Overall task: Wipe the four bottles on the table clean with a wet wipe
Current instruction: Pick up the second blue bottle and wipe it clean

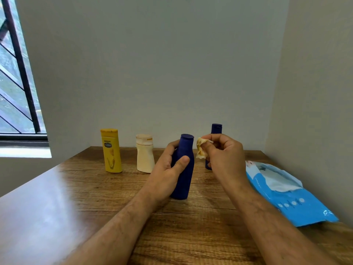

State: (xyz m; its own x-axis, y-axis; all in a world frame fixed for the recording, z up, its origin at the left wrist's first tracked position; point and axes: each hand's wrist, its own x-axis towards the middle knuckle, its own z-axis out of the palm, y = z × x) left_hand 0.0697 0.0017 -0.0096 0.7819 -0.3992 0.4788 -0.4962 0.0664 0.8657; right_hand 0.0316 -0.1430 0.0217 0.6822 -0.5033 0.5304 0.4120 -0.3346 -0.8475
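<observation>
Blue bottle (183,169): upright on the wooden worktop (200,226), front and centre.
Left hand (168,169): wrapped around that bottle's body, thumb across the front.
Right hand (223,155): fingers curled, pinching a crumpled, yellowish wet wipe (201,149) just beside the bottle's neck.
Second blue bottle (215,131): behind the right hand, mostly hidden.
Yellow bottle (111,150) and cream bottle (145,153): standing at back left, apart.
Wipes pack (290,197): lying at right, a sheet poking out.

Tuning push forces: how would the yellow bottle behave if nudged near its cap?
The yellow bottle stands upright, tall on a narrow base, so a high nudge would probably tip it rather than slide it. Its flattened sides suggest it wouldn't roll far. It looks like rigid plastic; weight can't be judged.
</observation>
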